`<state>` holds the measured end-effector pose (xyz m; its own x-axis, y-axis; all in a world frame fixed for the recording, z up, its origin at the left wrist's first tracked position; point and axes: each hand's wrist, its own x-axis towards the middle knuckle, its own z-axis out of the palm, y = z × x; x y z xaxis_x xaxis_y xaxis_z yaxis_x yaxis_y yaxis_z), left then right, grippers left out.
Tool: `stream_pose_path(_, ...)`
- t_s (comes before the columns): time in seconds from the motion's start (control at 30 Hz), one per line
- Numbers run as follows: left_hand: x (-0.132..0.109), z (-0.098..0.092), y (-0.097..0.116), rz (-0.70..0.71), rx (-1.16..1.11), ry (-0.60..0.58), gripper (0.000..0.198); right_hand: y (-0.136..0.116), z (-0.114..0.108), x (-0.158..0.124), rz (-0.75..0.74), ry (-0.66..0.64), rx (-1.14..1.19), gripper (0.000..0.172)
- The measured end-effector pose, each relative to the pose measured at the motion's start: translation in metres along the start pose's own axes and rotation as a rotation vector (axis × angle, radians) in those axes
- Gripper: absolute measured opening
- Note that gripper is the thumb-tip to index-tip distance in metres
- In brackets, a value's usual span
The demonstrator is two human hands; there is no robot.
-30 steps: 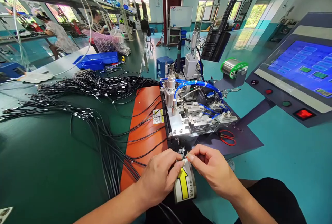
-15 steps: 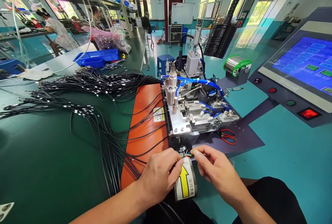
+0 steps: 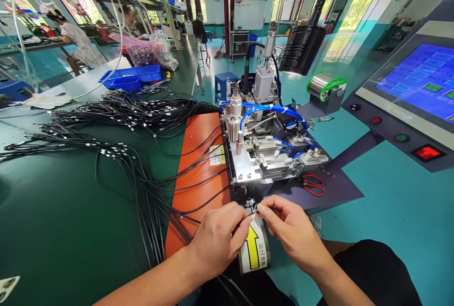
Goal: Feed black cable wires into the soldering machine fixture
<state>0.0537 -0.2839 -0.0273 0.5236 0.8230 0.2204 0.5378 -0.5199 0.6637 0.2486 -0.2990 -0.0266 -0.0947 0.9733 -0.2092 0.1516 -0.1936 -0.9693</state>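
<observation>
My left hand pinches a black cable close to its stripped end, just above a metal cylinder with a yellow arrow label. Thin coloured wires fan out of that end. On their tips the thumb and forefinger of my right hand are closed, covering part of them. Right beyond my hands stands a metal machine with blue air tubes. Several black cables run over its orange side plate into its edge.
Bundles of black cables lie on the green table at left, with a blue tray behind. Red-handled cutters rest on the machine base. A solder spool and control screen stand at right. Two people sit in the background.
My right hand has moved slightly left, closer to my left hand, and its fingers now cover more of the coloured wires. My left hand stays in place.
</observation>
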Motion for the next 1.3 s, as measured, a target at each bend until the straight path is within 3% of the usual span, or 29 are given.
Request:
stream_pose_path(0.33, 0.002, -0.005, -0.001, -0.023, 0.03, -0.006, 0.022, 0.004, 0.0, 0.006, -0.036, 0.053, -0.019, 0.033)
stream_pose_path(0.5, 0.001, -0.011, -0.005, -0.015, -0.037, -0.009, 0.034, 0.018, 0.004, 0.017, -0.021, 0.092, 0.039, 0.033)
stream_pose_path(1.3, 0.0, -0.005, -0.013, -0.024, 0.007, 0.003, 0.033, 0.021, 0.008, 0.024, -0.001, 0.103, 0.032, 0.031)
